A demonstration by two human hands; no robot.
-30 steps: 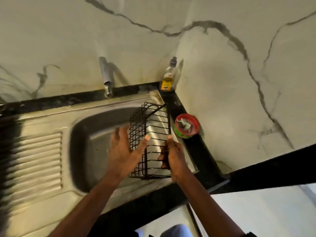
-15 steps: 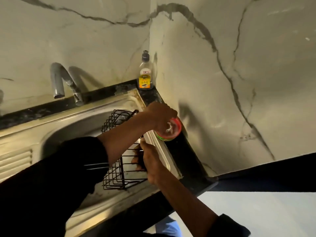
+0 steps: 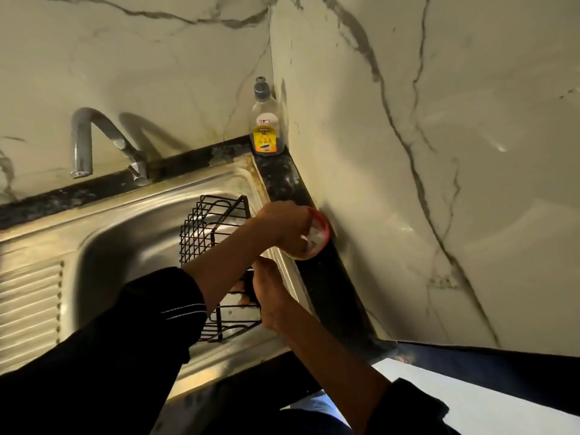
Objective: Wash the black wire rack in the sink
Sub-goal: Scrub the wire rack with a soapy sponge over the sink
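Stainless steel sink (image 3: 131, 240) with ribbed drainboard at left, set into black stone tabletop (image 3: 332, 287) in a corner of veined marble wall.

Black wire rack (image 3: 201, 227), box-shaped grid, standing inside the basin against its right wall, tilted on edge, near end lifted toward the rim.

Curved metal tap (image 3: 82, 142) behind the basin, left of the rack. No water seen at the spout.

Clear soap bottle (image 3: 266, 130), yellow label, grey cap, upright in the back corner of the tabletop, untouched.

Red-rimmed round tub (image 3: 324, 227) on the tabletop strip just beside the sink's right edge, something white inside.

Left hand (image 3: 285, 226), black sleeve, crossed over the rack and down into the tub, fingers curled; cannot tell whether anything is pinched there. Right hand (image 3: 268, 291) wrapped around the rack's near edge wire, steadying it.

Progress, as judged: early. Rack placed in the sink, held. No suds, no wet sheen on the wires that can be made out. Likely fetching scrubber or soap. Scrubbing and rinsing all left to do.
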